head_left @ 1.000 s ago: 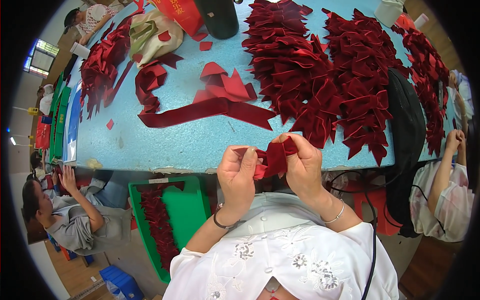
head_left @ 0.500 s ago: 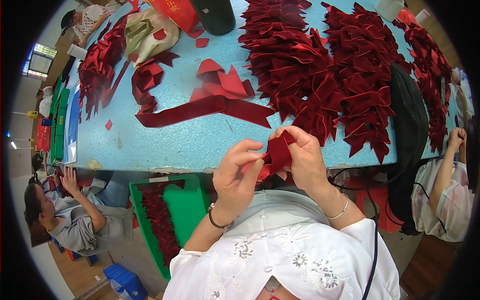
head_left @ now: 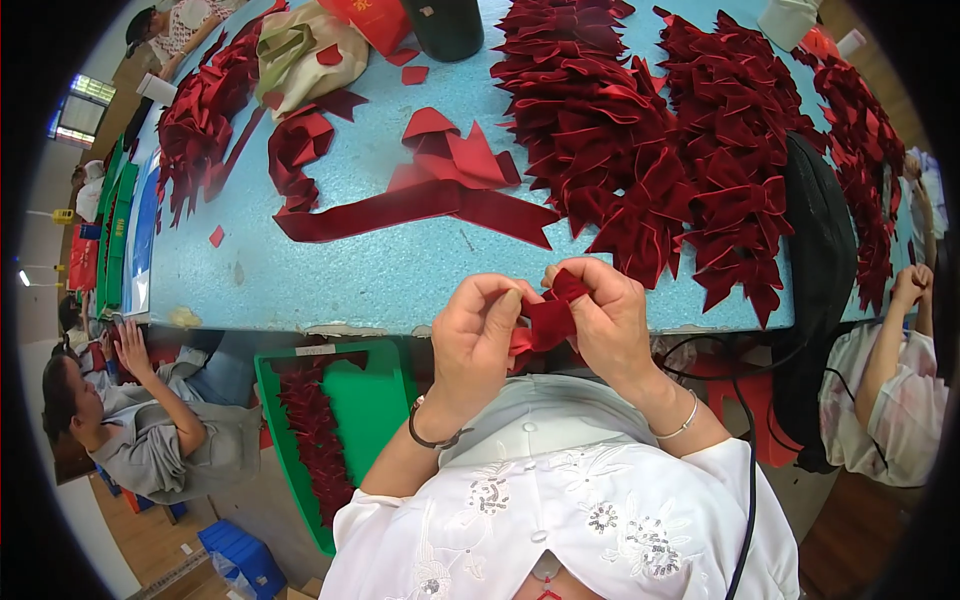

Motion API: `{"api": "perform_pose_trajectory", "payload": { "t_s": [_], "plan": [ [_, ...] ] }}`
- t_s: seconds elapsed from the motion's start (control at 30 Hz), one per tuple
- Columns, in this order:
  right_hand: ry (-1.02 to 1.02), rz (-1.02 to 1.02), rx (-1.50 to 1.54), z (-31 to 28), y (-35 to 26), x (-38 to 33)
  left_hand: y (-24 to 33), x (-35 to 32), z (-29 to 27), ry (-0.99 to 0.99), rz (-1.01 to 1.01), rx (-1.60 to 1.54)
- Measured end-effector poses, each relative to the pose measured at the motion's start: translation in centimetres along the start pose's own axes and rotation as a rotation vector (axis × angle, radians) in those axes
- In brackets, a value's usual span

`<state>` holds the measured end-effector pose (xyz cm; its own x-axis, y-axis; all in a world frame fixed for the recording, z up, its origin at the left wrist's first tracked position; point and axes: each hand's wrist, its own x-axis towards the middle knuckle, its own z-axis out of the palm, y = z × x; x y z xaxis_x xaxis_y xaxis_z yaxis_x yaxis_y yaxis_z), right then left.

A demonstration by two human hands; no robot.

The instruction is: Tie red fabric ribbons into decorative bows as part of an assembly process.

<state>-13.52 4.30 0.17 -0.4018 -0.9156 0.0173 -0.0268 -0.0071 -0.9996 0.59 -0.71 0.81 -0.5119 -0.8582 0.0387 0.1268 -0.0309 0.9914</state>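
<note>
Over the near edge of the light-blue desk [head_left: 330,280], a short dark-red velvet ribbon [head_left: 550,325] is held folded between two hands. The left grip [head_left: 475,335] pinches its left end between thumb and curled forefinger, and the right grip [head_left: 608,320] pinches the other end, thumb pressed on the velvet. Fingers cover both ends, so the shape of the fold is hard to make out; whether the ribbon touches the desk edge cannot be told.

The ribbon's long axis slants across that edge, its lower end toward the left grip, its upper end pointing away to the right; paler red shows at the lower left. Farther onto the desk, a loose velvet strip [head_left: 380,215] runs roughly along the edge.

On the desk's right half, a broad row of velvet bows [head_left: 595,130] is cut off by the upper border. At the desk's far side, a dark cylindrical container [head_left: 443,30] and a red bag [head_left: 370,20] are cut off too; the bag bears pale printed characters. Below the desk's near edge, left of the hands, a green tray [head_left: 375,415] carries a pale label on its rim, too small to read.
</note>
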Motion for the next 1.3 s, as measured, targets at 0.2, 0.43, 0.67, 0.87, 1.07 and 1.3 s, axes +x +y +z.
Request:
{"api": "perform_pose_trajectory", "payload": {
  "t_s": [0.2, 0.43, 0.67, 0.87, 1.07, 1.3],
  "plan": [
    [0.049, -0.272, -0.138, 0.7, 0.6, 0.2, 0.3, -0.2, -0.2, 0.058, -0.146, -0.214],
    [-0.144, 0.098, -0.099, -0.9, -0.9, 0.7, 0.5, -0.2, -0.7, 0.023, -0.241, -0.338],
    [-0.128, 0.262, 0.042, -1.5, -1.2, 0.8, 1.6, 0.0, -0.8, -0.05, -0.205, -0.417],
    [-0.121, 0.306, 0.129, -1.7, -1.4, 0.7, 1.5, -0.4, -0.9, -0.046, -0.044, -0.288],
    [-0.117, 0.322, 0.117, -1.5, -1.4, 0.8, -0.3, -1.2, -1.0, -0.004, 0.156, 0.042],
    [-0.103, 0.352, 0.167, -1.5, -1.8, 0.7, 0.2, -0.9, -0.3, 0.031, 0.208, -0.074]
  ]
}}
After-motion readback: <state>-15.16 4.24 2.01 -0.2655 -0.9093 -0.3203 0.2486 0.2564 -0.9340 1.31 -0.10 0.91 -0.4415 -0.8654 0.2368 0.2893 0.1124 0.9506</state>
